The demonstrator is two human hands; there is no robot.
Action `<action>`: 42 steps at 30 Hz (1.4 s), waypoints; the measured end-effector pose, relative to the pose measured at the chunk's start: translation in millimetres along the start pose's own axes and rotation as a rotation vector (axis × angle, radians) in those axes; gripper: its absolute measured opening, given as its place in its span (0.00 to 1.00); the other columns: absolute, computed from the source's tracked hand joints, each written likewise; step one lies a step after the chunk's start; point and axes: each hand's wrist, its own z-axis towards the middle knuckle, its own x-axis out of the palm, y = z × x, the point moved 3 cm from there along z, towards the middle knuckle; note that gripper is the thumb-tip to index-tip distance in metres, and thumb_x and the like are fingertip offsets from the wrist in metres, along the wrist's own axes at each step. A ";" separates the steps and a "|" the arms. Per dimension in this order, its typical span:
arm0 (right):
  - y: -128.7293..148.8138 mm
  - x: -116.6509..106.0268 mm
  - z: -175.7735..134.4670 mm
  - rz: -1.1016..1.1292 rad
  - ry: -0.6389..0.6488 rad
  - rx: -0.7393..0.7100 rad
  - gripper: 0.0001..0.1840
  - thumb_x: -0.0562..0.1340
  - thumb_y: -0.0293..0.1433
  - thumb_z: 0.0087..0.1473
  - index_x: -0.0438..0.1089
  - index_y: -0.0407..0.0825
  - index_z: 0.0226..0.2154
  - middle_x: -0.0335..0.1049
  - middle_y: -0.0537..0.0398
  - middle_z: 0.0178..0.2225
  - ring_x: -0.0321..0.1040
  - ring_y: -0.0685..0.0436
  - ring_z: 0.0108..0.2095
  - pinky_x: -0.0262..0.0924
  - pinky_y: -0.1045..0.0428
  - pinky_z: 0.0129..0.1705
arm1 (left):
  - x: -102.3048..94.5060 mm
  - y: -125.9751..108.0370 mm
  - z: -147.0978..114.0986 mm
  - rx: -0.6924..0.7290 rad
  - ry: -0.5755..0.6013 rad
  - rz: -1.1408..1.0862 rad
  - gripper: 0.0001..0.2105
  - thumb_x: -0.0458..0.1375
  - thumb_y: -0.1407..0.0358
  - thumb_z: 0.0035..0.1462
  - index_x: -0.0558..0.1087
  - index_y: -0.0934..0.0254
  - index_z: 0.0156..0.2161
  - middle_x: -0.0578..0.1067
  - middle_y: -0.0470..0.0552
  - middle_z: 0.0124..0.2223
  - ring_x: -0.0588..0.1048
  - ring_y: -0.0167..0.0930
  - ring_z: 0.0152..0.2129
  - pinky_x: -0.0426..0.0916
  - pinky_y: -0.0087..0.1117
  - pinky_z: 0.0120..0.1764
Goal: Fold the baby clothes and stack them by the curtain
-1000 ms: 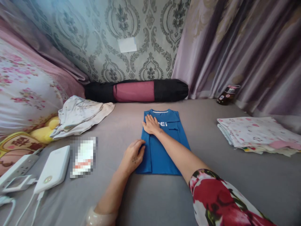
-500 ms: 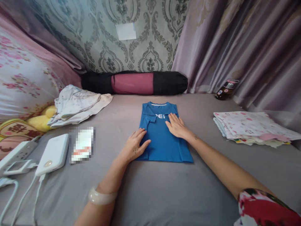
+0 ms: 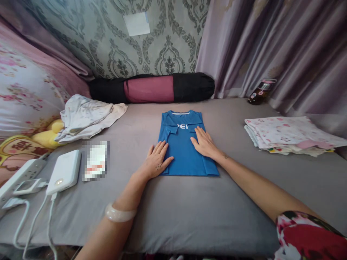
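Shirt [image 3: 185,155], blue, lies flat on grey sheet [image 3: 195,213], collar [image 3: 181,113] at far end, sleeves [image 3: 170,129] folded inward. Left hand [image 3: 156,160] unclenched, palm down along its left edge; right hand [image 3: 204,143] likewise at right side, both gripping nothing. Farther out: long bag [image 3: 149,89] behind, folded cloths [image 3: 284,133] right, power bank [image 3: 64,172] left.
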 end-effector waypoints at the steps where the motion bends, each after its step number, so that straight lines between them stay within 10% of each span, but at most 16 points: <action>1: -1.4 -4.0 -1.5 0.066 -0.018 0.004 0.35 0.45 0.41 0.63 0.50 0.35 0.64 0.42 0.38 0.67 0.39 0.38 0.67 0.38 0.42 0.66 | -0.8 0.7 0.1 -0.005 0.004 -0.009 0.31 0.43 0.48 0.63 0.55 0.64 0.65 0.54 0.61 0.68 0.50 0.41 0.65 0.44 0.53 0.63; 10: -43.1 -40.5 -55.0 0.479 -0.092 0.403 0.15 0.54 0.30 0.57 0.69 0.44 0.46 0.76 0.44 0.39 0.74 0.44 0.37 0.70 0.49 0.38 | -32.6 16.2 -24.9 -0.208 -0.175 -0.222 0.22 0.50 0.54 0.60 0.66 0.66 0.53 0.76 0.57 0.42 0.76 0.35 0.39 0.70 0.38 0.44; 17: -26.9 -45.1 -94.8 0.661 0.096 0.552 0.08 0.55 0.31 0.59 0.68 0.46 0.33 0.74 0.51 0.27 0.66 0.53 0.19 0.57 0.59 0.17 | -40.0 3.3 -38.5 -0.419 -0.082 -0.391 0.18 0.56 0.54 0.52 0.69 0.64 0.44 0.76 0.47 0.27 0.75 0.32 0.26 0.68 0.31 0.30; 22: -12.0 -48.9 -110.6 0.612 0.255 0.560 0.18 0.56 0.40 0.59 0.66 0.45 0.46 0.63 0.63 0.12 0.53 0.54 0.10 0.47 0.59 0.13 | -36.1 -3.1 -40.3 -0.468 0.017 -0.539 0.24 0.55 0.49 0.54 0.67 0.64 0.50 0.70 0.43 0.23 0.72 0.30 0.21 0.65 0.28 0.25; 32: -7.1 -58.9 -130.1 0.483 0.337 0.087 0.30 0.57 0.25 0.48 0.63 0.48 0.56 0.63 0.62 0.23 0.62 0.52 0.23 0.55 0.57 0.25 | -54.3 -10.9 -57.7 -0.179 0.200 -0.666 0.23 0.53 0.64 0.54 0.67 0.58 0.56 0.73 0.48 0.35 0.69 0.28 0.26 0.66 0.27 0.28; 42: -6.7 -61.4 -122.5 -0.110 0.003 -0.386 0.28 0.51 0.19 0.54 0.66 0.51 0.54 0.68 0.46 0.49 0.68 0.41 0.46 0.65 0.46 0.48 | -42.5 6.1 -50.9 0.174 -0.106 -0.033 0.26 0.50 0.76 0.48 0.71 0.56 0.53 0.69 0.56 0.47 0.67 0.38 0.41 0.68 0.43 0.45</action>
